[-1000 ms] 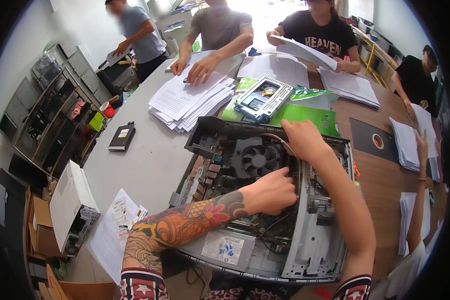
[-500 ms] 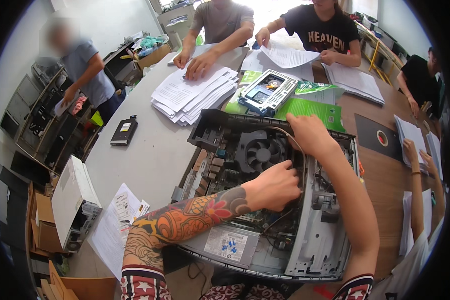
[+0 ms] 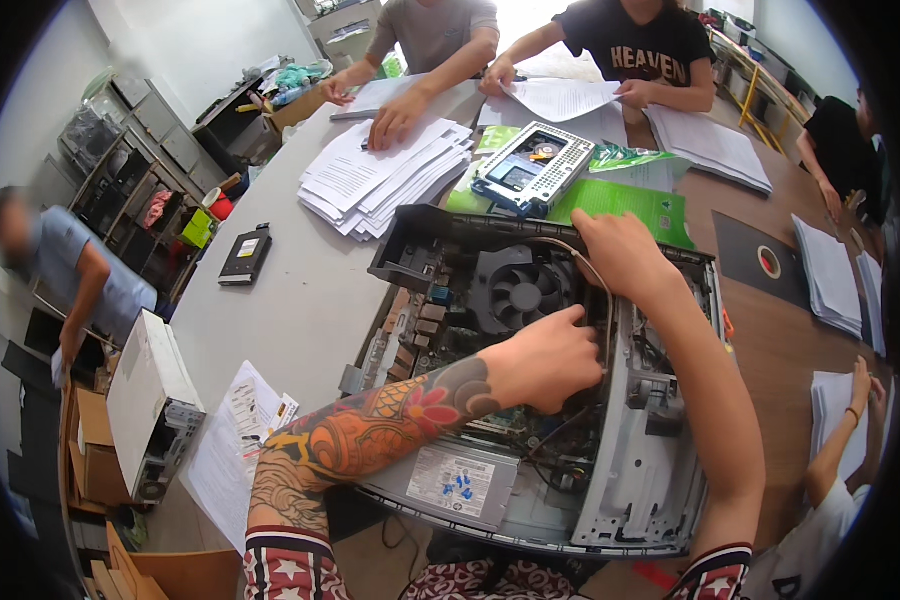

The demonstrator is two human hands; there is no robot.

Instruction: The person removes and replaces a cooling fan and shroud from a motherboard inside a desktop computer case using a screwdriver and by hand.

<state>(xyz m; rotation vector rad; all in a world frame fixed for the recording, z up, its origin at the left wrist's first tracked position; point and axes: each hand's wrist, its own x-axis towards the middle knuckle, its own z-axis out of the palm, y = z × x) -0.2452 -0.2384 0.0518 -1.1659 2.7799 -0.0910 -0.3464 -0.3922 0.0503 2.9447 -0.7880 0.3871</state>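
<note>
An opened desktop computer case lies in front of me, its inside facing up. A black cooling fan sits in its far half, and a metal power supply with a white label is at the near left. My left hand, on a tattooed forearm, reaches into the case just nearer than the fan; its fingers are curled closed, and what they pinch is hidden. My right hand is closed over the far rim of the case. A thin grey-brown cable curves past the fan beside both hands.
Behind the case lies a metal drive bracket on green packaging. Paper stacks cover the far table. A black optical drive and a white computer tower are at left. A tape roll lies right; several people surround the table.
My left hand has shifted slightly within the case, its index finger lifting a little. My right hand stays at the far rim. The person at left has moved further left and nearer.
</note>
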